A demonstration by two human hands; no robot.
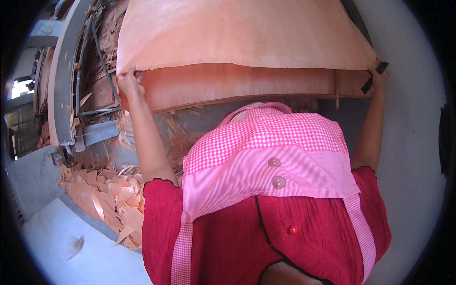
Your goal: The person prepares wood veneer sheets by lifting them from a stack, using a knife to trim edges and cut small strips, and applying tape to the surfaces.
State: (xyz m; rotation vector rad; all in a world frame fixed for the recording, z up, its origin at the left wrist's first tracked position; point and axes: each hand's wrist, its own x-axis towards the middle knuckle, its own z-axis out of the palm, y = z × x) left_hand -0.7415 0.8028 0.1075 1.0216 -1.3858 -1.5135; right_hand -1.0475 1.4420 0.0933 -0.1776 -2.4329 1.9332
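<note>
A thin pinkish wood veneer sheet (247,33) spans the upper middle, its near edge lifted above another similar sheet or stack (237,83). My left hand (130,83) grips the raised sheet's left corner, fingers wrapped at the edge. My right hand (376,78) holds the right corner, with black strips (367,84) around some fingers. The pink checked apron (261,137) and red top on my body fill the lower middle. A thin wooden piece (337,90) hangs by the lower sheet's right part.
Torn veneer scraps (107,194) lie piled at lower left beside a pale sloping surface (57,232). A wooden post (64,95), metal bars (99,57) and rough stacked veneer stand at left. A pale grey surface (408,142) runs along the right.
</note>
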